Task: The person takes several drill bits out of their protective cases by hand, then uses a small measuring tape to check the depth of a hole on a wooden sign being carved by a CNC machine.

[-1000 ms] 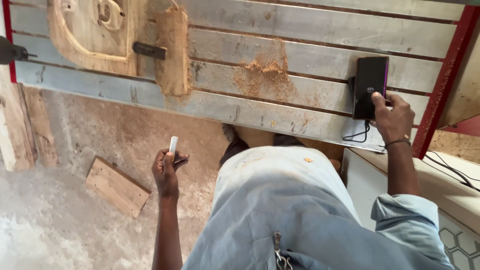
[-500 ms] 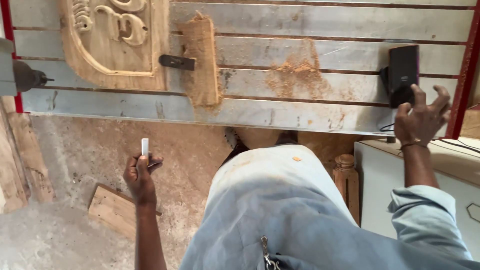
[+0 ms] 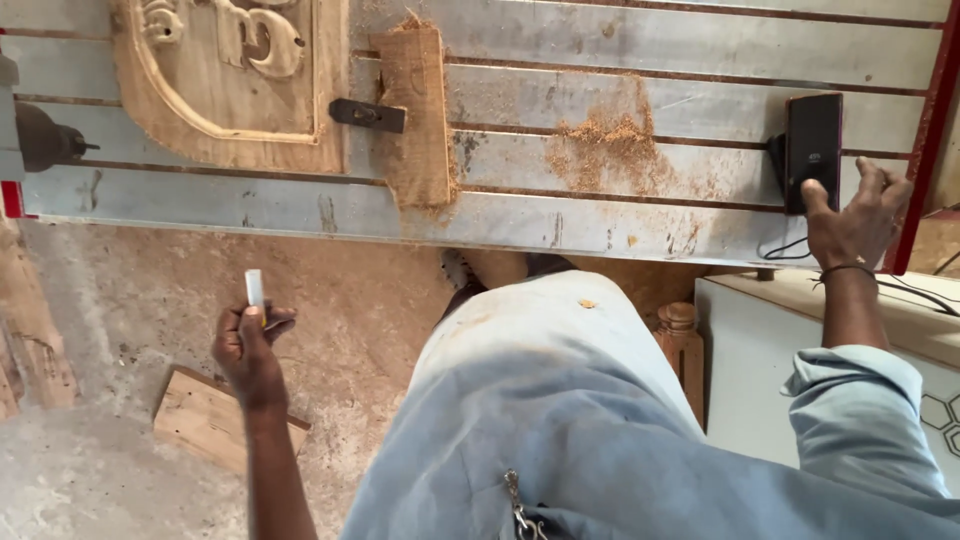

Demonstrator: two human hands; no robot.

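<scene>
My left hand (image 3: 246,345) hangs over the dusty floor and pinches a short white stick (image 3: 255,290), held upright. My right hand (image 3: 858,218) reaches to the right end of the slatted metal bed (image 3: 560,215); its fingers are spread and the thumb touches the lower edge of a black handheld box (image 3: 813,150) with a cable, which lies on the bed. A carved wooden panel (image 3: 235,75) sits on the bed at the upper left. Beside it stands a wooden block (image 3: 412,115) with a dark metal clamp (image 3: 368,115) against it.
Sawdust (image 3: 612,145) lies heaped on the bed. A wooden board (image 3: 205,420) rests on the floor below my left hand. A white cabinet (image 3: 760,360) and a turned wooden post (image 3: 678,320) stand at the right. A red frame bar (image 3: 925,130) edges the bed.
The view has shifted, so the bed and panel sit further right in frame. My right hand has let go of the black box, then come back to touch its lower edge.
</scene>
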